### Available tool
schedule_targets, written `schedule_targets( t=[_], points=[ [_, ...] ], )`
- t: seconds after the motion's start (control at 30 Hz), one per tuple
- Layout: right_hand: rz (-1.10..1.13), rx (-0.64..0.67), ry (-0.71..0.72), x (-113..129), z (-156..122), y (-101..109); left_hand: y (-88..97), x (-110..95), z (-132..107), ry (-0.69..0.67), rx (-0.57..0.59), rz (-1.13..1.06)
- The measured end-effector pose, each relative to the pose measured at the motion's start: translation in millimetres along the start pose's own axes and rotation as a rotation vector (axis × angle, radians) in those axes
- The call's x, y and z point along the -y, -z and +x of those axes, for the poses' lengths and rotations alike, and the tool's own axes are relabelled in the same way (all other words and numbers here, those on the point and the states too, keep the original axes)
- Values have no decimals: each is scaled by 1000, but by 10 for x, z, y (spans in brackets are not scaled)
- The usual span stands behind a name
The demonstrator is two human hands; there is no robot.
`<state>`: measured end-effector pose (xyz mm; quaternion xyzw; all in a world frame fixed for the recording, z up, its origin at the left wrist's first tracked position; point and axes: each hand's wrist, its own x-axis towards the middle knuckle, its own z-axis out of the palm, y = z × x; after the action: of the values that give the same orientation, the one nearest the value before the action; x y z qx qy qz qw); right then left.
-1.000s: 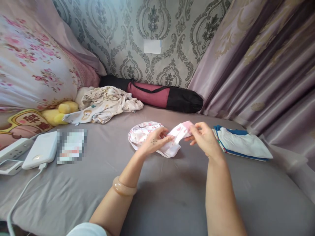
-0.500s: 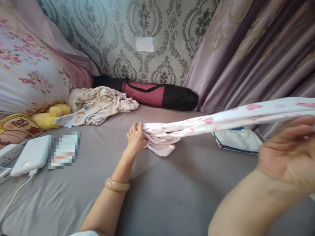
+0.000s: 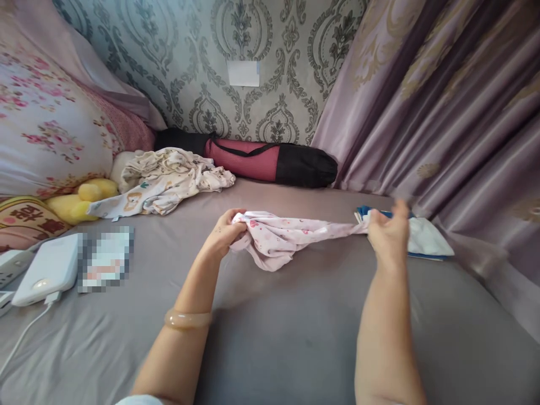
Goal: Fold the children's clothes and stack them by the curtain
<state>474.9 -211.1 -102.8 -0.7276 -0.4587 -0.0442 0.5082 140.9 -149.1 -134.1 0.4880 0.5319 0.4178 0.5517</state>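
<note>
Head view: left hand (image 3: 225,233) and right hand (image 3: 388,228) grip creased, pink-patterned cloth (image 3: 276,239), tapering rightward.

Bare forearms. Left forearm (image 3: 177,360): glossy, rounded beige bangle (image 3: 188,319) near the wrist, white sleeve (image 3: 141,400) hem higher up. Left hand (image 3: 225,233): small dark dotted marking (image 3: 218,229) on the back.

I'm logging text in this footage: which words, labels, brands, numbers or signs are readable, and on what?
Nothing reads with certainty.
Lettered cushion: Chinese characters, too skewed and soft to read surely.
Pixelated item: any print is masked.
White device: no legible marking.
Printed cloth: small motifs, no legible words.
White wall card: no legible writing.
</note>
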Motion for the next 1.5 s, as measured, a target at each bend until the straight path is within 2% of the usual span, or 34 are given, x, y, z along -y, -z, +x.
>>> schedule_targets(
  t=[0.03,0.1,0.17,0.27,0.33,0.37,0.47,0.5,0.53,0.57,0.7,0.77,0.87,0.93,1.07,1.13,1.2,1.27,1.37,1.43,1.5],
  points=[
    [42,61,-9,37,-59,-129,-15,-2,-9,6,35,-27],
    [190,336,101,188,-222,-373,-33,8,-24,-35,80,-38],
    [215,591,239,377,-409,-584,-27,17,-43,-107,148,-31],
    [199,767,305,570,-624,-801,8,3,-84,-237,306,14],
    [169,824,247,599,-674,-863,23,-18,-107,-331,319,147],
    [171,820,192,592,-668,-868,24,-31,-114,-378,246,251],
    [308,672,-36,560,-575,-803,8,-88,-136,-478,-139,537],
    [384,618,-113,562,-536,-762,-5,-118,-152,-481,-228,562],
    [458,577,-185,576,-503,-716,-23,-154,-175,-460,-258,544],
    [523,549,-245,602,-478,-669,-49,-192,-204,-412,-216,496],
    [713,536,-340,783,-495,-507,-246,-286,-330,0,250,261],
    [758,610,-324,881,-551,-448,-372,-268,-353,101,341,101],
    [786,779,-273,991,-626,-375,-496,-206,-319,-18,302,-218],
    [818,825,-265,1031,-642,-335,-505,-186,-276,-143,261,-383],
    [826,747,-241,999,-593,-294,-388,-226,-197,-324,124,-536],
    [782,687,-198,926,-540,-289,-287,-256,-159,-349,32,-558],
    [774,600,-219,837,-475,-285,-167,-270,-122,-325,-73,-588],
    [795,506,-309,758,-411,-279,-55,-264,-90,-274,-135,-595],
    [760,378,-379,685,-353,-295,28,-208,-62,-250,-113,-473],
    [685,300,-337,636,-345,-334,13,-142,-48,-309,-139,-333],
    [541,272,-255,556,-353,-382,-29,-62,-29,-372,-213,-152]
  ],
)
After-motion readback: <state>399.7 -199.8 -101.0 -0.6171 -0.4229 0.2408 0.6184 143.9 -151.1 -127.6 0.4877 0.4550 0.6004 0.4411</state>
